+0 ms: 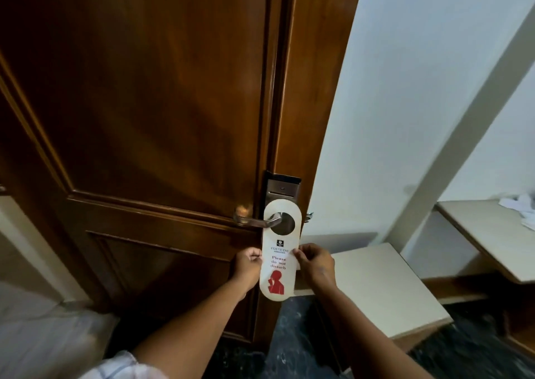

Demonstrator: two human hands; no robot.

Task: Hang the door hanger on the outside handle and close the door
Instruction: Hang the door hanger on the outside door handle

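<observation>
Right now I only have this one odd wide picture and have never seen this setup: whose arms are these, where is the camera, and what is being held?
There is no machine: a person wears a wide-angle camera on the head, looking forward and down, so the arms come up from the bottom edge. The left hand and right hand pinch the side edges of a white "Please do not disturb" door hanger. Its round hole is already over the metal lever handle of the brown wooden door. A pale low table stands to the right.

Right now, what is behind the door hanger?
The lever handle passes through the door hanger hole, with the lock plate showing above it. The plate's lower part is covered. Left hand and right hand pinch its edges.
</observation>
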